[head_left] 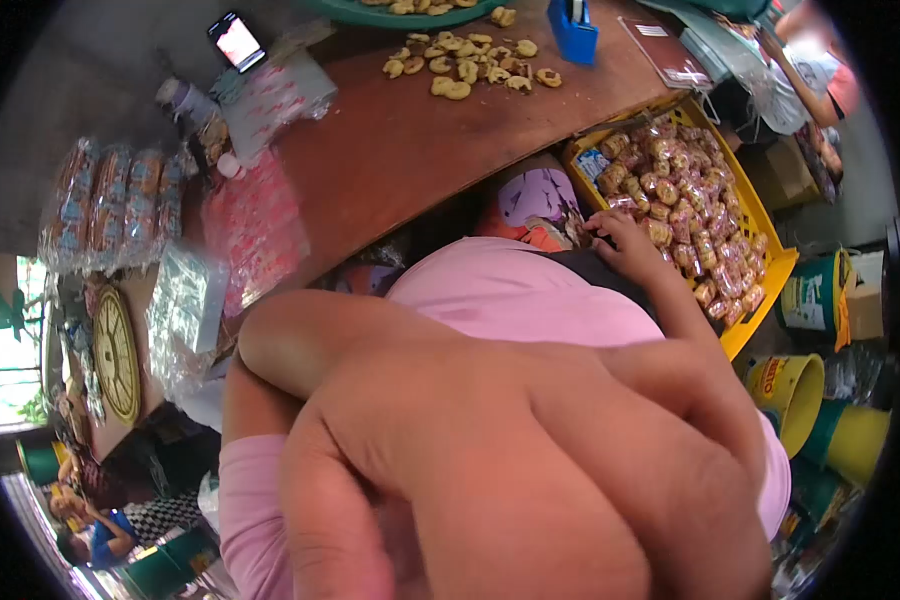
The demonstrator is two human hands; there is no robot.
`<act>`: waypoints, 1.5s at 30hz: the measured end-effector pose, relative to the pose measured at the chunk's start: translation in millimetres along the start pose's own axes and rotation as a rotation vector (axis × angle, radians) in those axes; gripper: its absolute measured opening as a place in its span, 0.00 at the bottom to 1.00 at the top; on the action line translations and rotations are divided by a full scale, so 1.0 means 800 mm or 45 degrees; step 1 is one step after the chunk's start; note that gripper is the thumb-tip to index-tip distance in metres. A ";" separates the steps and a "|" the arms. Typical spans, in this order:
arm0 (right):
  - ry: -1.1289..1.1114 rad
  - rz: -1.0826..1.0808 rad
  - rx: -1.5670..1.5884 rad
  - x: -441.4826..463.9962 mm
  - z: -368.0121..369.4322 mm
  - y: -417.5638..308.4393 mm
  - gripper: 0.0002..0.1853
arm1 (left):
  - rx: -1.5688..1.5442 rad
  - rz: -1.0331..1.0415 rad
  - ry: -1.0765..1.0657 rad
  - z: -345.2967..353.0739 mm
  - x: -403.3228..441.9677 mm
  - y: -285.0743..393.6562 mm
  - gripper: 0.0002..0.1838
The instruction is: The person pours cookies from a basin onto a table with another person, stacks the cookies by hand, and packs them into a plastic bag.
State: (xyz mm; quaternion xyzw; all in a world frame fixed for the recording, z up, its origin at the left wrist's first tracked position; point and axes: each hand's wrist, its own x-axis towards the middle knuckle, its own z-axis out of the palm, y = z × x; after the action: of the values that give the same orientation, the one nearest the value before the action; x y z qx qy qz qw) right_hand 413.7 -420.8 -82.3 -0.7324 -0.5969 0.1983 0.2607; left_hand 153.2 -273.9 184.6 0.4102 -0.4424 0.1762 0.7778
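Note:
My left hand (pixel 490 470) is raised very close to the camera and fills the lower middle, its back showing. Its fingers run out of view at the bottom edge, so what they do is hidden. Farther off, my right hand (pixel 625 242) rests at the near-left side of a yellow crate (pixel 782 268), fingers loosely apart and nothing seen in them. Small clear-wrapped packs of round biscuits (pixel 685 190) fill that crate. A purple and orange printed item (pixel 538 200) shows beside the right hand, below the table edge.
Loose curled biscuits (pixel 470 65) lie on the brown table (pixel 380 150), by a green tray (pixel 390 16) and a blue tape dispenser (pixel 573 35). Pink printed wrappers (pixel 257 225), a phone (pixel 237 43) and bagged packs (pixel 115 205) are leftward. Buckets (pixel 785 390) stand right; other people appear at the edges.

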 end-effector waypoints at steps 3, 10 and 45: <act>-0.045 0.535 0.438 -0.013 0.025 0.036 0.18 | -0.018 -0.031 -0.043 -0.011 -0.002 -0.006 0.16; -0.036 1.018 0.811 -0.076 0.119 0.160 0.23 | 0.957 -0.554 -0.024 -0.140 -0.067 0.031 0.11; -0.530 1.730 0.445 0.075 0.158 0.053 0.23 | 2.167 -1.571 -0.400 -0.333 -0.326 0.115 0.29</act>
State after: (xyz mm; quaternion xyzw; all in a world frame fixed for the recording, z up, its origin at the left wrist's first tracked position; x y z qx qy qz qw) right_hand 382.7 -350.6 -206.4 -0.8360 -0.0077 0.5436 0.0745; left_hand 97.1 16.0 -60.9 0.9909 0.0157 -0.0523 0.1234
